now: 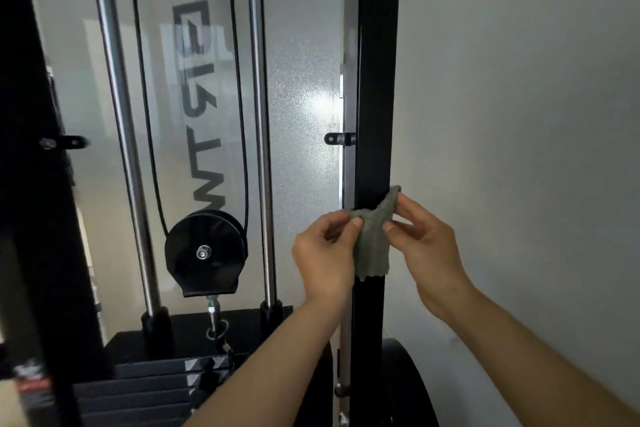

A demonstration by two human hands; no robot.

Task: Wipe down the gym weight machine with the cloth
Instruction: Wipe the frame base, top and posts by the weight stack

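Large dark mirrored lettering on the frosted panel (201, 87), blurred, not readable

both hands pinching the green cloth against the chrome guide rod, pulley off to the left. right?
Not quite. The head view shows the left hand and the right hand pinching the green cloth in front of the black upright post, not the chrome guide rod. The pulley is off to the left, as you said.
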